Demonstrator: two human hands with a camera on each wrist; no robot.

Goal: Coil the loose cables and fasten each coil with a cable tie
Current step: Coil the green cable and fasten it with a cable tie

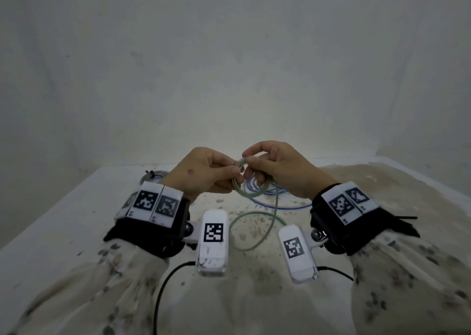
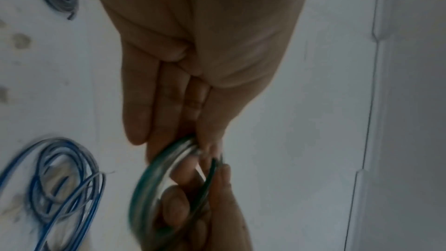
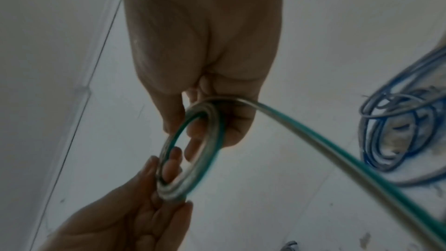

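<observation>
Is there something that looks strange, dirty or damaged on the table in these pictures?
Nothing looks damaged. The table carries brownish stains and specks, thickest near the blue cable, which lies in untidy loops. The grey coil is already tied. Both hands, left hand and right hand, hold the green cable, half coiled.

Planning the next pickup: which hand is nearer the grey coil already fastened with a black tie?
Left. The left hand grips the green cable coil just beside the tied grey coil; the right hand holds the same coil farther away.

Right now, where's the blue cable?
In the head view, the blue cable lies loose on the table, just beyond the green coil and under the right hand.
</observation>
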